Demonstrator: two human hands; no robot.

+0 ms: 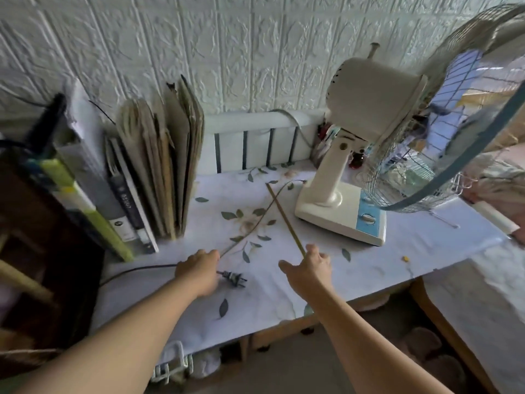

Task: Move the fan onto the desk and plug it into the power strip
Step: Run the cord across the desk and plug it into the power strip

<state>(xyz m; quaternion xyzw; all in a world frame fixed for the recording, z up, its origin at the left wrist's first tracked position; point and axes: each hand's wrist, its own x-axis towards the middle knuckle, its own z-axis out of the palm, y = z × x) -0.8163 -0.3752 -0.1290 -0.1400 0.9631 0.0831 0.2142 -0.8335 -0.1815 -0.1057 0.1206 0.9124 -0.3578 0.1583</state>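
Observation:
The cream fan (pixel 366 115), with a wire cage and a blue control panel, stands upright on the right of the desk (pixel 298 285), which has a floral cover. Its thin cord (pixel 255 220) runs from the base down-left into my left hand (pixel 199 271), whose fingers curl around it. A dark two-pin plug (pixel 234 278) lies on the desk just right of that hand. My right hand (pixel 308 268) hovers with thumb spread, its fingertips at the near end of a thin yellow stick (pixel 284 217). No power strip shows.
Binders and worn folders (pixel 153 172) stand upright at the left against the wall. A black cable (pixel 136 270) trails off the desk's left edge. A white slatted rail (pixel 255 143) lines the back. Small bottles (pixel 356 160) sit behind the fan. A bed (pixel 497 280) adjoins at the right.

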